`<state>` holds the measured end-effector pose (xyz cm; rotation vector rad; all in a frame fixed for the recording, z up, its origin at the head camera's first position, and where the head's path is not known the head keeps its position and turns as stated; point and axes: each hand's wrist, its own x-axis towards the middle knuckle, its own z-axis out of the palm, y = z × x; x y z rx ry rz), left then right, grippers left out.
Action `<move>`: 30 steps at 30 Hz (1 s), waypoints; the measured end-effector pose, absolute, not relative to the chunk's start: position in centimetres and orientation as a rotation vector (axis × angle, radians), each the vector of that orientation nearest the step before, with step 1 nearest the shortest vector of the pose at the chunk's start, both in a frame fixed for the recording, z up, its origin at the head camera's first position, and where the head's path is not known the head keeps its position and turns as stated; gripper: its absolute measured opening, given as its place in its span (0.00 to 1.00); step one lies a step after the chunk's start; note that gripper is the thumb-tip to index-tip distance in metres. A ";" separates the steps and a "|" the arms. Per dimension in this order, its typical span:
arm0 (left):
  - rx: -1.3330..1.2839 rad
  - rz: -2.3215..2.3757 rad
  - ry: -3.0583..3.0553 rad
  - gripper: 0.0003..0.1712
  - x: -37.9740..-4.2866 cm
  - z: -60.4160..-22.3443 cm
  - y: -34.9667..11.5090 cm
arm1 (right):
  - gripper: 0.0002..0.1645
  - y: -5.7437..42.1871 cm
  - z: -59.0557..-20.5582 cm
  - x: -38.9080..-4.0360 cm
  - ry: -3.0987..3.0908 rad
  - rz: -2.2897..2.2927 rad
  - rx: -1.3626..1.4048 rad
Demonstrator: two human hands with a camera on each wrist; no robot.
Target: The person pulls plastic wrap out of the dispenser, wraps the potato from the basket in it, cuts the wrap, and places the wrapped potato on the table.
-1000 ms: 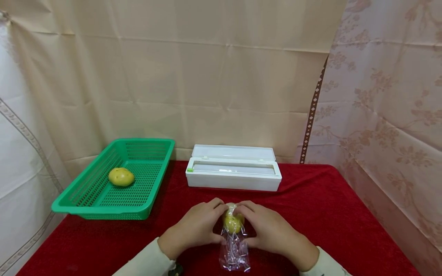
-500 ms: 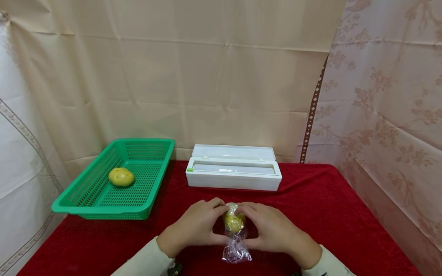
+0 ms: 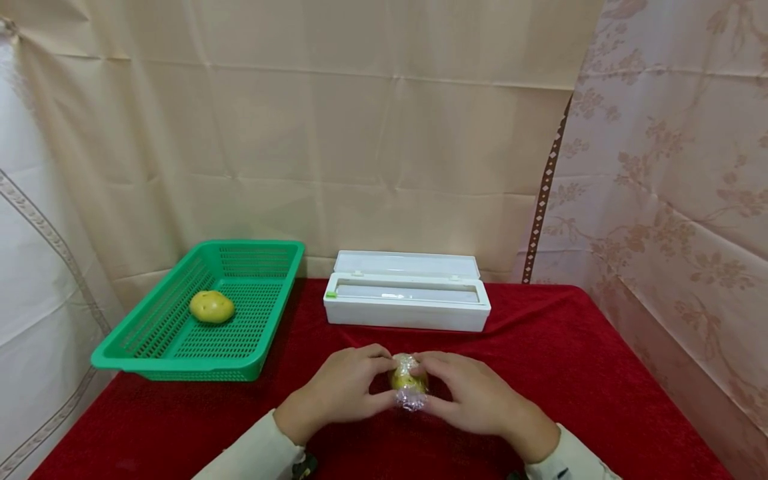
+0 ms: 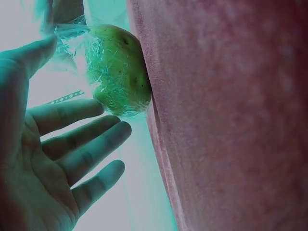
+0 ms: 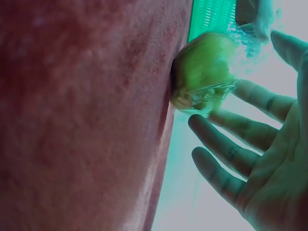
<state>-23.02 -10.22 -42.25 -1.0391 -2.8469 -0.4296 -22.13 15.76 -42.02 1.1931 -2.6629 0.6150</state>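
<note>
A yellow potato [image 3: 409, 381] in clear plastic wrap [image 3: 411, 400] sits on the red cloth between both hands. My left hand [image 3: 348, 387] spans its left side, index finger at the far end and thumb on the gathered wrap at the near end. My right hand [image 3: 474, 393] mirrors this from the right. In the left wrist view, the left thumb meets the bunched film while the other fingers stretch fairly straight, near or touching the wrapped potato [image 4: 120, 70]. The right wrist view has the right fingers spread beside the wrapped potato [image 5: 202, 67], some touching the film.
A green plastic basket [image 3: 264, 347] stands at the left with one bare potato [image 3: 212, 307] in it. Behind the hands, a white plastic-wrap dispenser box [image 3: 408, 315] has its lid raised. Beige curtains [image 3: 360, 133] hang behind the red-covered table [image 3: 570, 373].
The loose tail of wrap, stretched toward the person a second ago, is now gathered short against the potato's near end. Both thumbs have moved in toward the potato.
</note>
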 end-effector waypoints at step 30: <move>-0.908 -0.945 -2.847 0.07 -23.0 -41.7 -9.0 | 0.16 14.3 -43.0 -22.3 -2.711 1.259 0.715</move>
